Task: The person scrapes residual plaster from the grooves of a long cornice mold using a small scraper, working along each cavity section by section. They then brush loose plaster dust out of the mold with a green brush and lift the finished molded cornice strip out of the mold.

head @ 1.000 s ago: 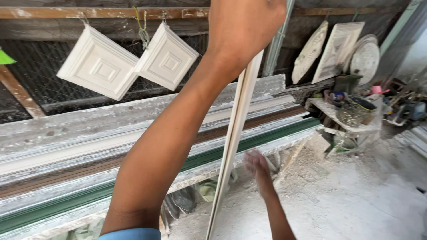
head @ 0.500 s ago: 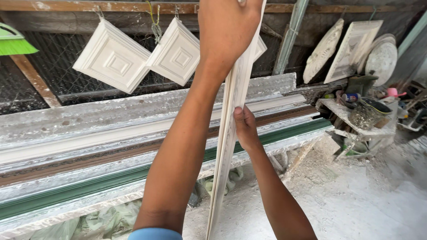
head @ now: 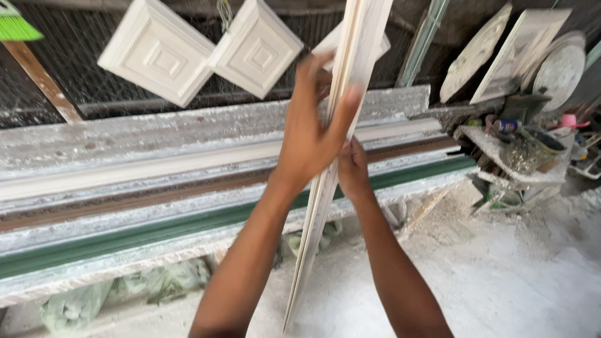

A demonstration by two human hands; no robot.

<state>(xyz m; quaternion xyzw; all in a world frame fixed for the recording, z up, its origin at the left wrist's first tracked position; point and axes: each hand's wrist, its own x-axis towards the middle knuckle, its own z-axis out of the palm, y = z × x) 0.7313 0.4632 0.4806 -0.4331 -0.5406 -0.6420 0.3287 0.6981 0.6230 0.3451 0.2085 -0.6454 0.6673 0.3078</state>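
Left hand: your left hand [head: 311,134] grips the strip [head: 341,131], fingers wrapped.
Right hand: your right hand [head: 354,170] clasps the strip lower.
Bench: the bench [head: 156,181] sits behind, dusty.
Wall: tiles [head: 206,50] hang above.

Two white square plaster tiles [head: 159,56] hang above a long dusty workbench [head: 156,188], round plaster casts [head: 557,72] leaning at right, green broom [head: 17,25] top left.

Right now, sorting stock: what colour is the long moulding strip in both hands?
Off-white long plaster moulding strip, head view.

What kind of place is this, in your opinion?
Probably a plaster moulding workshop: cast square panels hang on the wall, a long mould bench is crusted white, and both hands hold a long white strip.
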